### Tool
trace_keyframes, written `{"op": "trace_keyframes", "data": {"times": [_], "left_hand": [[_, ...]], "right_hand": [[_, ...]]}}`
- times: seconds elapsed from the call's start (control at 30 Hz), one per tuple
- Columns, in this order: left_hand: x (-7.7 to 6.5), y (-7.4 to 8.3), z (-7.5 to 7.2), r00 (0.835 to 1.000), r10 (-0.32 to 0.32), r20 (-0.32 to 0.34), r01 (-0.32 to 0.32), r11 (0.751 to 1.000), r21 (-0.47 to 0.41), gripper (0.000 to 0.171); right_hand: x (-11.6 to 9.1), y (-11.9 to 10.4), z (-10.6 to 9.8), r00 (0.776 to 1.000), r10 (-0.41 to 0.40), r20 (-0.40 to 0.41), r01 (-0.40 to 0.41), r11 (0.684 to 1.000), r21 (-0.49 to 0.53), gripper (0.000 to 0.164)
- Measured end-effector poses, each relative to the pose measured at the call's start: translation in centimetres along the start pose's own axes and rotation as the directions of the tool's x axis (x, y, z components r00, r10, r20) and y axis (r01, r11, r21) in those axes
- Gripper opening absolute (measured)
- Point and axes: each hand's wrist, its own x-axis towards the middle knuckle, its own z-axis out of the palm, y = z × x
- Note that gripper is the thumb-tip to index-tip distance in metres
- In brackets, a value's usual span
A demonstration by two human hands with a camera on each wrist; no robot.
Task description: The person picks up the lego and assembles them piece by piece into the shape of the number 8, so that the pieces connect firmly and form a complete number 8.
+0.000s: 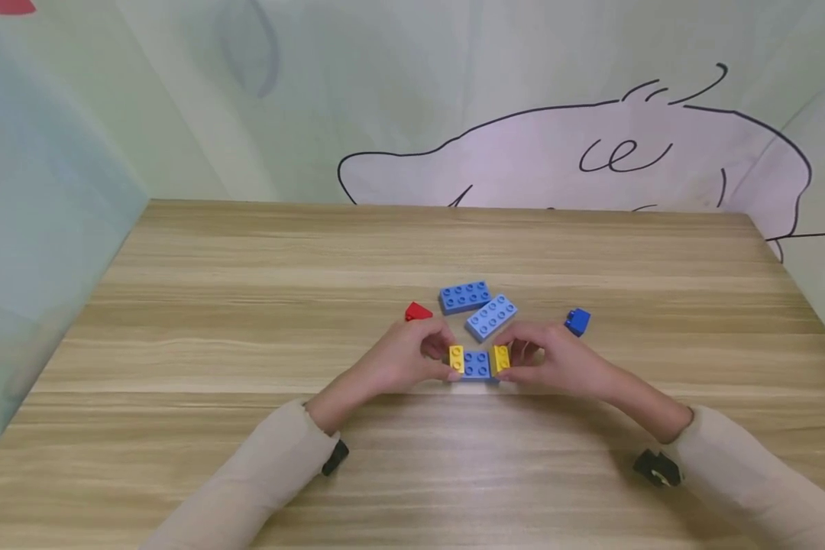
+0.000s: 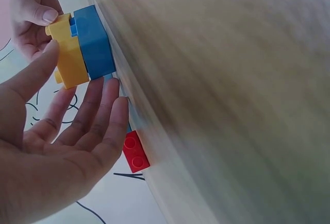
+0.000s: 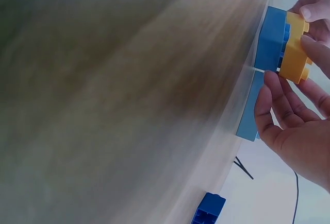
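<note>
A yellow two-stud brick (image 1: 457, 359) is pinched at its ends between the thumb and fingertip of the left hand (image 1: 412, 357), the remaining fingers being held loosely curved beside it. A second yellow brick (image 1: 501, 358) is grasped in the same manner by the right hand (image 1: 560, 360), and a slight tilt is seen in it. Between the two hands, a blue base brick (image 1: 477, 365) is set studs up on the wooden table (image 1: 247, 321); its left end is covered by the first yellow piece and its right end by the other, while four studs are left exposed in the middle. In the right wrist view, blue studs are seen in the narrow strip between yellow and blue; whether the second yellow brick is fully seated cannot be told. Beyond the hands, a light blue brick (image 1: 491, 318) is laid slantwise, studs up, and just past it a darker blue brick (image 1: 464, 298) is placed; whether the pair are touching cannot be told. A red brick (image 1: 418, 312) is partly hidden just beyond the knuckles of the left hand, with two studs shown in the left wrist view. Just beyond the right hand, a small dark blue brick (image 1: 578, 321) is laid on its side, its hollow underside being shown in the right wrist view.
</note>
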Motion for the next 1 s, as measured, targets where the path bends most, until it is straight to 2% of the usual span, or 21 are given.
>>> {"op": "trace_keyframes", "data": {"times": [0.3,1.0], "left_hand": [[0.03,0.05,0.04,1.0,0.007,-0.005,-0.007,1.0,0.001,0.026],[0.06,-0.08,0.09,1.0,0.002,-0.007,-0.002,1.0,0.001,0.027]], "right_hand": [[0.08,0.24,-0.01,0.999,-0.035,-0.01,0.035,0.999,0.015,0.03],[0.34,0.15,0.26,0.998,-0.061,-0.015,0.061,0.998,0.0,0.029]]}}
